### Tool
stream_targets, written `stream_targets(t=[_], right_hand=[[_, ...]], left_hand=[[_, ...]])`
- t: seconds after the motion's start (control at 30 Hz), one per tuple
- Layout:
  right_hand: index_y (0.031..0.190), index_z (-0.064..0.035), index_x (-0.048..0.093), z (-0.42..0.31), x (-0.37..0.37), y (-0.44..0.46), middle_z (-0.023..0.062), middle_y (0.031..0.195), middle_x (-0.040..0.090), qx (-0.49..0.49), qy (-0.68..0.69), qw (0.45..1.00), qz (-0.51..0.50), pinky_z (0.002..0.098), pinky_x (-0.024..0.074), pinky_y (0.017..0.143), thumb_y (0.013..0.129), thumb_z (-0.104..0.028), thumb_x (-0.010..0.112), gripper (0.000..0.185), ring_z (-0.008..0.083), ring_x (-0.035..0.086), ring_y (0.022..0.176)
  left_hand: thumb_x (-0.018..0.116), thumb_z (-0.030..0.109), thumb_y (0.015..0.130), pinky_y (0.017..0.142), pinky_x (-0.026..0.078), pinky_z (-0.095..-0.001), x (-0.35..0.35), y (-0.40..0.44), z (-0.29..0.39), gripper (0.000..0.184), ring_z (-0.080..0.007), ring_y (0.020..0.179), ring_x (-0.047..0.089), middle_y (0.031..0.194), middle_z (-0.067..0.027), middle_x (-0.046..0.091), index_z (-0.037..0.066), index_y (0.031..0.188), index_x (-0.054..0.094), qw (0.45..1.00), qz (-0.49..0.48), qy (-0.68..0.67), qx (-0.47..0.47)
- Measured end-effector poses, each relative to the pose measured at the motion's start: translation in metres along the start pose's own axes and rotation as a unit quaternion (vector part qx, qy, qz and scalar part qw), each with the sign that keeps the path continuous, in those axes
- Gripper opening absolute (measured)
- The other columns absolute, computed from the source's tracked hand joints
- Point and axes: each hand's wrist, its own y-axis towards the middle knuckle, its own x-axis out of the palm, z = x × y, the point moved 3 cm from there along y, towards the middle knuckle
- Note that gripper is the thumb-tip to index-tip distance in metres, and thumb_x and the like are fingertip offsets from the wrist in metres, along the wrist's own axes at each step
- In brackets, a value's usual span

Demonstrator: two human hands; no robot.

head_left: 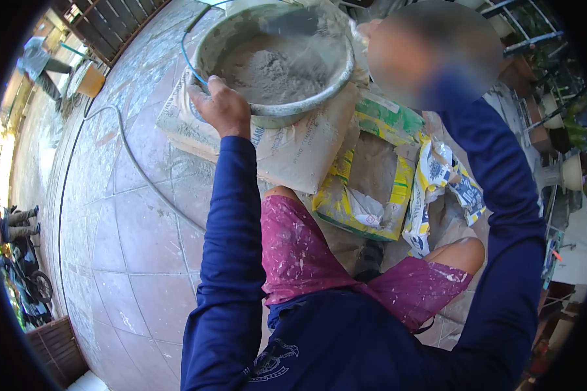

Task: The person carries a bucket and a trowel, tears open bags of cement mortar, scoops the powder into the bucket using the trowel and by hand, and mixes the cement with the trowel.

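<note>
A large grey bucket [277, 112] stands on a cement sack [293, 153], with grey powdery mix [270, 68] inside it. My left hand [223, 107] is closed on the bucket's near left rim, beside the blue wire handle [188, 55]. My right hand [372, 29] is near the far right rim, and a blurred patch hides most of it, so its grip is unclear. Over the mix is a dark, motion-smeared shape [297, 23], perhaps a tool blade.
An opened yellow-green bag [398, 195] of powder lies before my knees, next to a crumpled white-yellow bag [430, 189]. A hose [127, 140] crosses the tiles at left. Potted plants [571, 173] line the right. Another person [39, 65] stands far left near an orange bucket [90, 81].
</note>
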Motion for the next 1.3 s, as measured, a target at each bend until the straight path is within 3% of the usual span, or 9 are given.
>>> stream_targets(t=[0.23, 0.3, 0.37, 0.47, 0.63, 0.77, 0.97, 1.13, 1.3], right_hand=[[0.106, -0.0046, 0.063, 0.029, 0.041, -0.178, 0.0202, 0.092, 0.066, 0.326, 0.191, 0.925, 0.025, 0.0423, 0.0501, 0.075, 0.082, -0.028, 0.066, 0.034, 0.0379, 0.063, 0.086], [0.105, -0.0058, 0.065, 0.017, 0.081, -0.252, 0.021, 0.091, 0.067, 0.436, 0.259, 0.858, -0.081, 0.0398, 0.0503, 0.075, 0.082, -0.029, 0.067, 0.033, 0.0363, 0.065, 0.086], [0.105, -0.0027, 0.064, -0.003, 0.131, -0.316, 0.0225, 0.092, 0.066, 0.582, 0.386, 0.671, -0.252, 0.0396, 0.0507, 0.078, 0.08, -0.034, 0.068, 0.041, 0.0369, 0.065, 0.088], [0.107, 0.006, 0.061, -0.018, 0.255, -0.41, 0.0269, 0.097, 0.064, 0.539, 0.265, 0.743, -0.295, 0.0435, 0.0518, 0.079, 0.078, -0.036, 0.067, 0.052, 0.0381, 0.065, 0.089], [0.104, 0.0052, 0.061, -0.032, 0.377, -0.401, 0.0275, 0.103, 0.063, 0.589, 0.214, 0.711, -0.32, 0.0425, 0.0496, 0.086, 0.077, -0.04, 0.063, 0.053, 0.0418, 0.061, 0.099], [0.105, 0.0003, 0.062, -0.082, 0.343, -0.371, 0.0245, 0.105, 0.063, 0.541, 0.259, 0.732, -0.324, 0.0436, 0.0474, 0.09, 0.077, -0.037, 0.063, 0.047, 0.0388, 0.06, 0.101], [0.099, -0.0012, 0.064, -0.046, 0.357, -0.346, 0.0214, 0.105, 0.064, 0.427, 0.243, 0.794, -0.358, 0.0443, 0.0502, 0.085, 0.073, -0.031, 0.064, 0.039, 0.0366, 0.062, 0.096], [0.103, -0.01, 0.063, -0.055, 0.328, -0.356, 0.0204, 0.097, 0.065, 0.27, 0.261, 0.837, -0.398, 0.0467, 0.0511, 0.08, 0.074, -0.028, 0.062, 0.035, 0.039, 0.063, 0.088], [0.101, -0.0143, 0.062, -0.071, 0.29, -0.385, 0.0195, 0.09, 0.066, 0.153, 0.33, 0.83, -0.424, 0.0474, 0.0509, 0.075, 0.075, -0.025, 0.06, 0.028, 0.0399, 0.063, 0.084]], left_hand=[[0.049, 0.015, 0.088, 0.08, 0.043, -0.0339, -0.004, 0.001, -0.011, 0.033, -0.0238, 0.086, 0.054, 0.095, -0.017, 0.056, -0.011, 0.109, 0.054, 0.999, -0.007, 0.02, -0.026], [0.047, 0.013, 0.089, 0.08, 0.042, -0.0339, -0.002, -0.001, -0.006, 0.031, -0.0246, 0.088, 0.054, 0.097, -0.0174, 0.055, -0.012, 0.105, 0.055, 0.998, -0.021, 0.054, 0.03], [0.045, 0.01, 0.09, 0.08, 0.042, -0.0355, -0.005, -0.002, -0.006, 0.027, -0.0285, 0.09, 0.054, 0.102, -0.0192, 0.054, -0.012, 0.099, 0.059, 0.973, -0.041, 0.169, 0.151], [0.045, 0.01, 0.089, 0.082, 0.042, -0.0378, -0.007, 0.001, -0.014, 0.027, -0.0324, 0.091, 0.054, 0.1, -0.021, 0.055, -0.008, 0.1, 0.062, 0.955, -0.053, 0.23, 0.181], [0.044, 0.008, 0.087, 0.083, 0.044, -0.0377, -0.007, -0.002, -0.017, 0.028, -0.0343, 0.093, 0.057, 0.098, -0.0213, 0.057, -0.006, 0.101, 0.064, 0.889, -0.071, 0.363, 0.272], [0.058, 0.002, 0.078, 0.091, 0.045, -0.0343, -0.013, 0.002, -0.025, 0.03, -0.0341, 0.102, 0.058, 0.106, -0.0198, 0.058, -0.007, 0.106, 0.061, 0.771, -0.117, 0.479, 0.404], [0.06, 0.005, 0.079, 0.091, 0.045, -0.032, -0.017, 0.012, -0.039, 0.029, -0.0317, 0.103, 0.058, 0.108, -0.019, 0.057, -0.006, 0.106, 0.06, 0.755, -0.126, 0.523, 0.376], [0.066, 0.005, 0.072, 0.089, 0.048, -0.0342, -0.021, 0.027, -0.057, 0.036, -0.0326, 0.1, 0.061, 0.106, -0.0204, 0.062, -0.009, 0.106, 0.06, 0.983, -0.104, 0.105, 0.11], [0.068, -0.003, 0.067, 0.09, 0.048, -0.0342, -0.02, 0.032, -0.062, 0.043, -0.0339, 0.101, 0.06, 0.106, -0.0201, 0.062, -0.008, 0.109, 0.059, 0.987, -0.118, 0.053, 0.1]])
